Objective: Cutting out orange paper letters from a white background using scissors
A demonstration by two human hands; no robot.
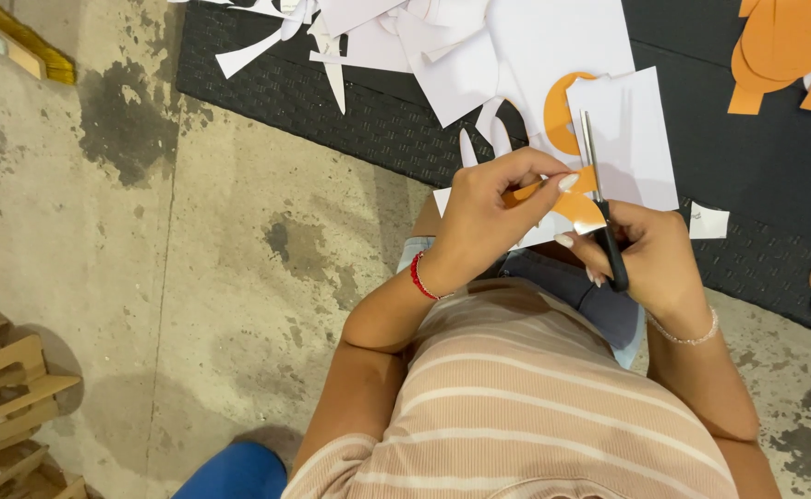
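Up close, the left hand (484,217) pinches an orange paper piece (574,205) taut while the right hand (650,259), fist closed around black-handled scissors (601,208), meets it.

Illumination: even, soft, moderately bright. Shadows: faint, beneath the wooden pieces (4,388). Focus: sharp throughout. No glare; slight wide-angle edge distortion.

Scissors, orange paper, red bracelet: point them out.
scissors (611,249), head view, on the black handle.
orange paper (579,209), head view, on the curved strip beside the blades.
red bracelet (417,275), head view, on the beads at the left wrist.
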